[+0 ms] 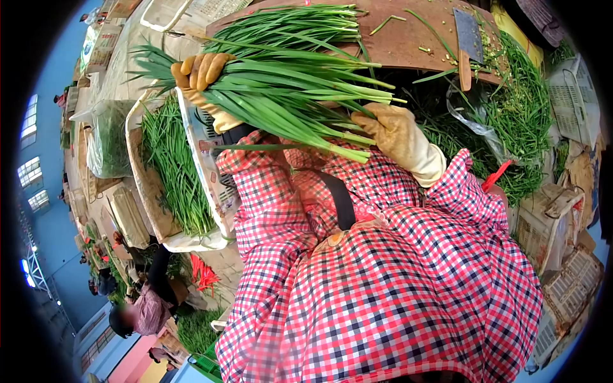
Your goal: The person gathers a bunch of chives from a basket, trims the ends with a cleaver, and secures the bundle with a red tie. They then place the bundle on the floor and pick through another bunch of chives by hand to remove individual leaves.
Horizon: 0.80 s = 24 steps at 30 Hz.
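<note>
Clenching 1 bunch of greens (287,96) in left grip (201,73) and right grip (396,134). Judged gathered but uncut, with cleaver (467,41) lying on worktop (408,38).

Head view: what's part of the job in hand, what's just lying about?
In hand: long bundle of green leafy stalks, held by left hand and right hand, both gloved.
Lying about: steel cleaver, round brown wooden board, white tray of greens.

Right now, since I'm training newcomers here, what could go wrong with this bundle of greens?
Stalks fan out unevenly from the bundle of greens between the left hand and right hand, so some could slip free. The cleaver lies bare on the cutting board close by; swinging the bundle down might knock it.
</note>
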{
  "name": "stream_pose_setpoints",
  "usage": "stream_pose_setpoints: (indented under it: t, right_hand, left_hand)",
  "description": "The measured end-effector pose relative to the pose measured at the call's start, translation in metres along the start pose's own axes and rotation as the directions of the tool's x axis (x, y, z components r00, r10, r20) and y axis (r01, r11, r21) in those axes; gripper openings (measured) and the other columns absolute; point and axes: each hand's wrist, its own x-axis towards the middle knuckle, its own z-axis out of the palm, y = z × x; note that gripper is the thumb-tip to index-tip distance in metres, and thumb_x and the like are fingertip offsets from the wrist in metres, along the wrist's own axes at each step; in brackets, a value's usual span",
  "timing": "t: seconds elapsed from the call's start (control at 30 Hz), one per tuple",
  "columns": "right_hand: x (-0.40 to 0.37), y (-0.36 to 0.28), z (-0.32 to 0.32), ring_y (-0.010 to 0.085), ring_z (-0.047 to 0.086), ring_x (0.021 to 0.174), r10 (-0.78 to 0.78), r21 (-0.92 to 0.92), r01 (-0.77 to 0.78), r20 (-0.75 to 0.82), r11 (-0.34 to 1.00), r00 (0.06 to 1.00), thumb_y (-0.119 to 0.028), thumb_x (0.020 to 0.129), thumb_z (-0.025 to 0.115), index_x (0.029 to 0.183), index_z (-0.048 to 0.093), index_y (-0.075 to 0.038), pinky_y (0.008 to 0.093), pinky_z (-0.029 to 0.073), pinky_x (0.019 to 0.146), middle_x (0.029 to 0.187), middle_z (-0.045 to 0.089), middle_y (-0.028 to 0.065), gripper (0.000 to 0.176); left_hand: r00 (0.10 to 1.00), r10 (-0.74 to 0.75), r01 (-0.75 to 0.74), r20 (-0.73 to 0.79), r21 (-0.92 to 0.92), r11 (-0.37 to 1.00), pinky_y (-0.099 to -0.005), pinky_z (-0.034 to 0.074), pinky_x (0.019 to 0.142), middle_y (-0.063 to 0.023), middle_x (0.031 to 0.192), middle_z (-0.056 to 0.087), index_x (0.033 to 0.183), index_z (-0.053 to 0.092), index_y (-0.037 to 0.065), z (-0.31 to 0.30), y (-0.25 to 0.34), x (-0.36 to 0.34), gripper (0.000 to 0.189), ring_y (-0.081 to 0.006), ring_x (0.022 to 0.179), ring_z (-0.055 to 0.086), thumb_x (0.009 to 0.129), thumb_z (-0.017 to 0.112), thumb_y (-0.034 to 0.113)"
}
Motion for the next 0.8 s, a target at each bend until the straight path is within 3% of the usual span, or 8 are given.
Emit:
stream_pose_setpoints:
  t: [0.2,0.33,0.43,0.53,0.63,0.7,0.73,0.8]
  right_hand:
    - [-0.038,0.020,-0.027,0.0313,0.063,0.064,0.212,0.026,-0.211,-0.105,0.977,0.971,-0.016,0.091,0.058,0.096,0.065,-0.007,0.0383,0.050,0.056,0.072,0.063,0.0129,0.013]
    - [-0.075,0.065,-0.042,0.0328,0.066,0.080,0.538,-0.659,-0.331,0.131,0.675,0.833,-0.020,0.087,0.062,0.102,0.064,-0.009,0.0397,0.053,0.067,0.085,0.068,0.0157,0.018]
    - [-0.055,0.054,-0.042,0.0328,0.064,0.093,0.369,-0.126,-0.349,0.218,0.929,0.903,-0.017,0.088,0.064,0.115,0.063,-0.006,0.0363,0.052,0.077,0.106,0.066,0.0167,0.029]
    - [-0.002,0.013,-0.028,0.0203,0.063,0.093,0.320,0.534,-0.389,0.222,0.751,0.921,-0.027,0.093,0.062,0.124,0.058,-0.006,0.0313,0.051,0.081,0.106,0.065,0.0103,0.037]
    - [0.006,0.043,0.007,0.0142,0.062,0.081,0.074,-0.024,-0.070,0.228,0.997,0.971,-0.031,0.092,0.063,0.124,0.059,-0.008,0.0272,0.053,0.070,0.107,0.066,0.0099,0.039]
    - [0.025,-0.003,0.023,0.0156,0.060,0.061,0.061,0.364,-0.067,0.026,0.929,0.998,-0.029,0.094,0.061,0.110,0.066,-0.010,0.0274,0.051,0.054,0.082,0.066,0.0077,0.026]
    - [0.020,-0.010,0.026,0.0179,0.063,0.064,-0.008,-0.035,0.003,-0.133,0.999,0.991,-0.026,0.092,0.063,0.101,0.070,-0.009,0.0288,0.052,0.057,0.076,0.067,0.0067,0.020]
    - [0.009,-0.007,0.008,0.0191,0.066,0.066,0.029,0.009,-0.029,0.066,1.000,0.997,-0.026,0.089,0.066,0.094,0.071,-0.008,0.0298,0.053,0.059,0.082,0.070,0.0087,0.020]
  left_hand:
    - [0.999,0.030,-0.027,0.038,-0.070,0.997,-0.0253,0.043,0.060,0.0073,0.048,0.046,0.065,0.054,0.013,-0.006,0.003,0.004,0.028,-0.0080,0.045,0.046,0.089,0.065,0.024]
    - [0.936,0.087,-0.078,0.342,-0.039,0.996,-0.0232,0.043,0.063,0.0081,0.050,0.050,0.064,0.051,0.016,-0.022,0.031,0.014,0.031,-0.0054,0.046,0.048,0.091,0.059,0.027]
    - [0.959,0.017,-0.028,0.283,0.034,0.999,-0.0222,0.044,0.064,0.0078,0.050,0.053,0.064,0.051,0.016,-0.025,0.049,0.012,0.032,-0.0057,0.049,0.051,0.092,0.057,0.029]
    - [0.922,-0.043,0.020,0.385,0.064,0.998,-0.0222,0.045,0.069,0.0079,0.050,0.054,0.066,0.052,0.016,-0.038,0.056,0.017,0.032,-0.0061,0.051,0.054,0.093,0.056,0.032]
    - [0.928,-0.054,-0.001,0.369,0.148,0.989,-0.0233,0.045,0.074,0.0079,0.049,0.055,0.068,0.054,0.016,-0.026,0.040,0.015,0.032,-0.0065,0.053,0.056,0.094,0.056,0.034]
    - [0.851,-0.107,0.084,0.514,0.069,0.994,-0.0250,0.043,0.079,0.0078,0.052,0.058,0.068,0.052,0.017,-0.022,0.029,0.022,0.033,-0.0062,0.053,0.056,0.095,0.055,0.035]
    - [0.825,-0.118,0.086,0.552,0.084,0.993,-0.0252,0.043,0.079,0.0080,0.052,0.059,0.067,0.051,0.017,-0.023,0.030,0.024,0.033,-0.0060,0.053,0.055,0.095,0.054,0.035]
    - [0.814,-0.077,0.077,0.576,0.024,0.997,-0.0254,0.043,0.081,0.0085,0.050,0.057,0.067,0.049,0.018,-0.018,0.031,0.019,0.034,-0.0053,0.054,0.055,0.096,0.052,0.034]
